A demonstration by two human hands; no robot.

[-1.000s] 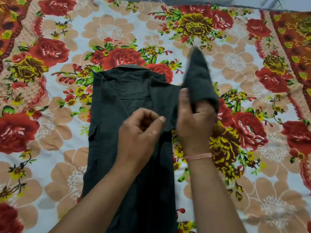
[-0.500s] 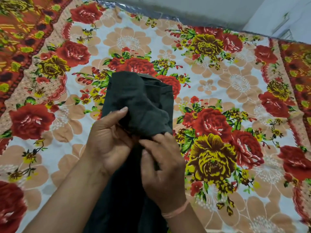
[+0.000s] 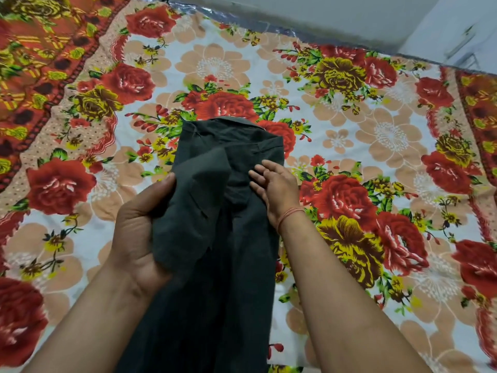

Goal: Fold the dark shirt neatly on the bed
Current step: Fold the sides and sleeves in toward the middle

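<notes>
The bed [image 3: 376, 135] fills nearly all I can see from here, spread with a loud floral sheet [image 3: 215, 68]: big red and yellow roses and peach blossoms on a white ground, with an orange patterned border [image 3: 40, 63] running down the left side and another at the far right. Along the far edge a strip of shiny silver material [image 3: 269, 25] shows just past the sheet, and behind it stands a pale wall [image 3: 322, 17].

The dark shirt [image 3: 236, 265] lies in the middle of the bed, lengthwise, with its collar [image 3: 231, 121] at the far end and its body running back toward the person, out of sight at the near edge. It is already narrowed into a long strip, with the sides turned in over the middle.

The left hand [image 3: 142, 227] holds a loose fold of the shirt at its left edge. The thumb [image 3: 166, 181] presses on top of the cloth, which drapes across the palm. The other fingers are hidden under the fabric. That fold is raised a little off the rest of the garment.

The right hand [image 3: 274, 187] lies on the shirt's right side, just below the collar area, fingers fairly straight and slightly spread, their tips touching the cloth and gripping nothing. A thin pinkish thread band [image 3: 291, 212] circles that wrist. Both bare forearms reach in from the near edge, one on either side of the shirt.
</notes>
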